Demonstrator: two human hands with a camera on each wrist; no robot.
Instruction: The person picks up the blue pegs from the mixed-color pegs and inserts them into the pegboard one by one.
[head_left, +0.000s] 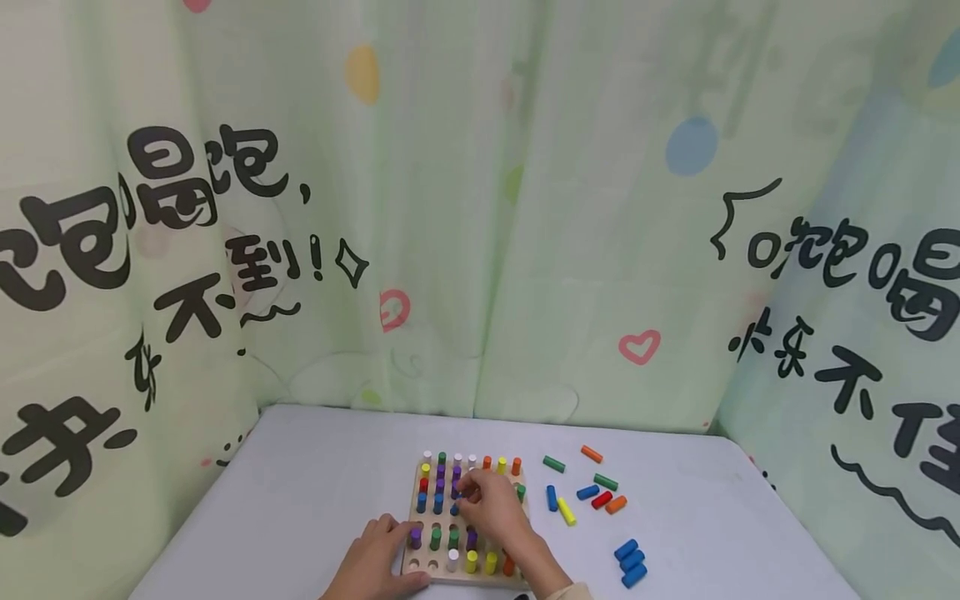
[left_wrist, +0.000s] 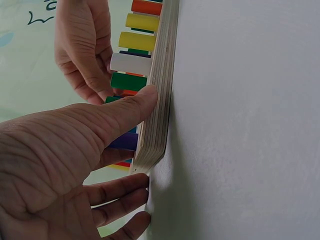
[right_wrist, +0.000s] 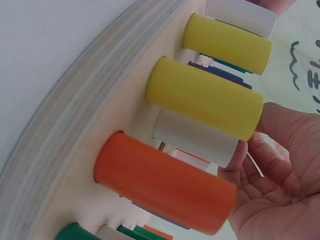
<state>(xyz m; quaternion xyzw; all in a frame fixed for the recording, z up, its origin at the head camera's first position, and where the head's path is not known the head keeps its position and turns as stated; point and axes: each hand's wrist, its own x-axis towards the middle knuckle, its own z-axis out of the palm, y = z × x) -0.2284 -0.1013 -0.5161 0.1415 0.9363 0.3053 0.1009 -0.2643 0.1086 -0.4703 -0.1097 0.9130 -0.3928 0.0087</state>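
Note:
A wooden pegboard (head_left: 465, 577) stands near the table's front, with upright coloured pegs in rows. My left hand (head_left: 375, 557) holds its near left corner, the thumb (left_wrist: 145, 97) against the front edge and other fingers around the left side. Beside that index finger stands a purple peg (head_left: 416, 538). Over the middle of the board, my right hand (head_left: 495, 507) pinches a blue peg (head_left: 454, 509) at the right end of a short blue row; the fingers partly cover it. Yellow pegs (right_wrist: 205, 97) and an orange peg (right_wrist: 165, 182) stand between the right wrist camera and that hand.
Loose green, orange, red, yellow and blue pegs (head_left: 588, 492) lie on the white table (head_left: 300, 475) right of the board. Three blue pegs (head_left: 631, 563) lie together nearer the front. A printed curtain (head_left: 555, 250) hangs around the table's back and sides.

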